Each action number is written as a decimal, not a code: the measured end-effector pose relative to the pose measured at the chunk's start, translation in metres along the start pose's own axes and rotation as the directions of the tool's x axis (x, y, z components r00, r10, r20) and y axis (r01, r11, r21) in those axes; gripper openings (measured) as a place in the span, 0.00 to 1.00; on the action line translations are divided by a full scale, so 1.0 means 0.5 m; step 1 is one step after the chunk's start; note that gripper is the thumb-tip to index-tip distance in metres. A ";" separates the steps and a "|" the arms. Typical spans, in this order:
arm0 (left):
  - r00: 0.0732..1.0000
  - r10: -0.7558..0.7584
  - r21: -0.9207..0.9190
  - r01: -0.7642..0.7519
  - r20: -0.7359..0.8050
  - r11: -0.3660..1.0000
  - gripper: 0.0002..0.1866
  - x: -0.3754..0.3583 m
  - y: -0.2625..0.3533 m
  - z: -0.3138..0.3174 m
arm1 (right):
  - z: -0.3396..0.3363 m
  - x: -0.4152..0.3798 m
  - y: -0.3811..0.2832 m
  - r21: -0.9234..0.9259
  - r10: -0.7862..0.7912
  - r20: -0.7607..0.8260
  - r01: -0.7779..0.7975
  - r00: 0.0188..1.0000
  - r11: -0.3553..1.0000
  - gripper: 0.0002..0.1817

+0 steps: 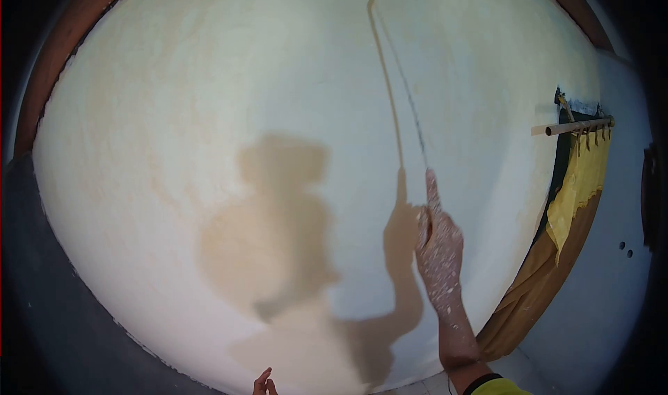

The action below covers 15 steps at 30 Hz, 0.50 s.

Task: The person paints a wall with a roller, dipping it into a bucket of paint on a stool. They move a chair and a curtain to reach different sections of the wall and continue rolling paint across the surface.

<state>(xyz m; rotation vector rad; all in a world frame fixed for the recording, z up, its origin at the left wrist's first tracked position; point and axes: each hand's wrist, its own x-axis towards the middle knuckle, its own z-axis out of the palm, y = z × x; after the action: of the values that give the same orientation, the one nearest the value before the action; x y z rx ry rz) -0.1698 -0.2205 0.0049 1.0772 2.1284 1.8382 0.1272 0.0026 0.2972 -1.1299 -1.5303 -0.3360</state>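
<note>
My right hand [440,249], speckled with white, is raised in front of a pale wall [174,103]. Its index finger points straight up while the other fingers curl in. From that fingertip a thin dark line [410,96], like a cord or slim rod, runs up toward the top. It throws a brown shadow, bent near its upper end. What the curled fingers hold, if anything, is hidden. Only the fingertips of my left hand [264,383] show at the bottom edge, slightly apart, with nothing visible in them.
Yellow and brown curtains [577,193] hang from a rod [577,126] at an opening on the right. A bluish side wall [584,297] stands beyond them. My head and arm cast a large shadow on the wall. Reddish-brown beams [52,68] border the top corners.
</note>
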 end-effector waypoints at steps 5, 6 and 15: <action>0.999 -0.044 0.013 0.044 0.017 0.999 0.14 -0.002 -0.013 -0.009 | -0.068 0.088 0.007 0.149 0.118 0.109 -0.134 0.987 0.980 0.34; 0.999 -0.039 0.007 0.039 0.021 0.999 0.14 0.002 -0.012 -0.007 | -0.063 0.077 0.011 0.145 0.118 0.100 -0.132 0.988 0.981 0.34; 0.999 0.028 -0.023 -0.029 -0.044 0.999 0.15 0.026 -0.002 -0.013 | -0.066 -0.011 0.003 0.045 0.117 0.052 -0.119 0.992 0.992 0.36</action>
<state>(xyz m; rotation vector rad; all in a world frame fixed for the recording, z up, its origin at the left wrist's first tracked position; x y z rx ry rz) -0.1830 -0.2182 0.0102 1.0771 2.1198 1.9123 0.1476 -0.0235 0.3023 -1.1926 -1.4997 -0.1915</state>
